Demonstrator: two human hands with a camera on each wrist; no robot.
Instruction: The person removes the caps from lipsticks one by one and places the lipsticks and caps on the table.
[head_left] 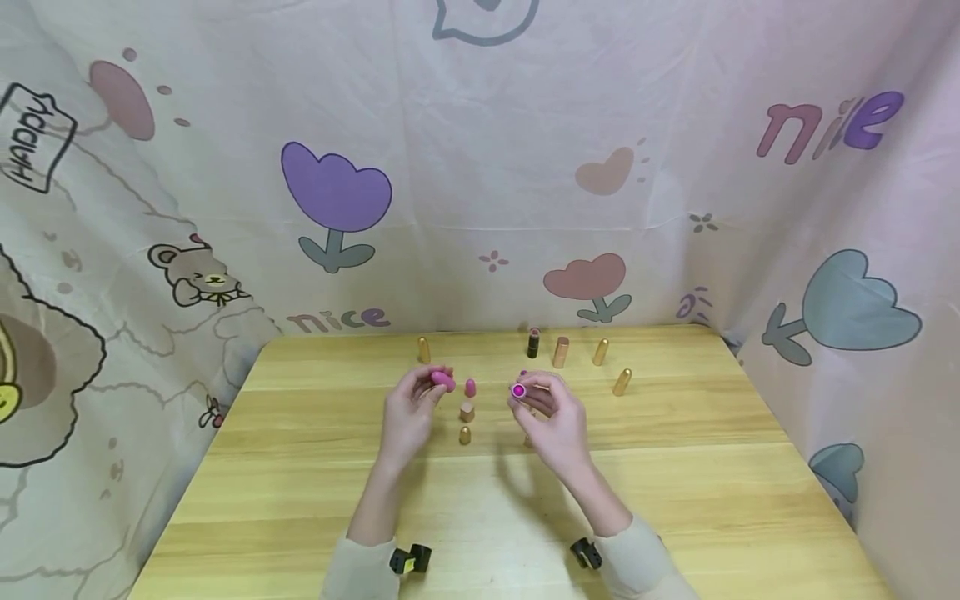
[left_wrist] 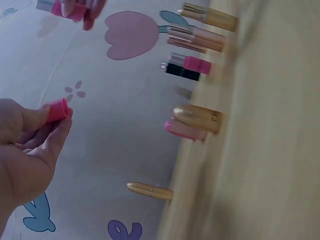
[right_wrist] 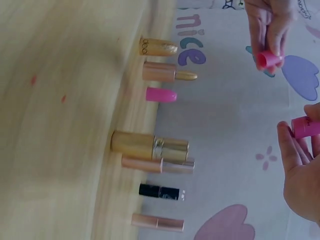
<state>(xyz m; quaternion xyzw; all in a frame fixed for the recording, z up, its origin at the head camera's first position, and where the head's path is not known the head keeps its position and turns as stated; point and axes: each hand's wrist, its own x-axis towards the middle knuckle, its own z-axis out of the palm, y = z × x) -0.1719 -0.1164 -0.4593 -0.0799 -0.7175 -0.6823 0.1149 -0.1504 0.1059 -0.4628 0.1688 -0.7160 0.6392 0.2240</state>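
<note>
My left hand (head_left: pixel 405 421) pinches a pink lipstick cap (head_left: pixel 443 381) between thumb and fingers. In the left wrist view the open end of this cap (left_wrist: pixel 58 110) shows. My right hand (head_left: pixel 561 425) grips a pink lipstick tube (head_left: pixel 518 390), its round end towards the head camera. A silver section (left_wrist: pixel 45 5) of that tube appears in the left wrist view. Both hands are raised over the table, a short gap apart. Between them stand another pink cap (head_left: pixel 470 387), a rose-gold lipstick tube (head_left: pixel 467 411) and a gold cap (head_left: pixel 465 435).
Along the back of the wooden table (head_left: pixel 300 467) stand a gold cap (head_left: pixel 423 350), a black lipstick (head_left: pixel 533 342), a rose-gold tube (head_left: pixel 561 352) and a gold tube (head_left: pixel 601 352). Another gold piece (head_left: pixel 622 382) is farther right. A printed curtain (head_left: pixel 450 183) hangs behind.
</note>
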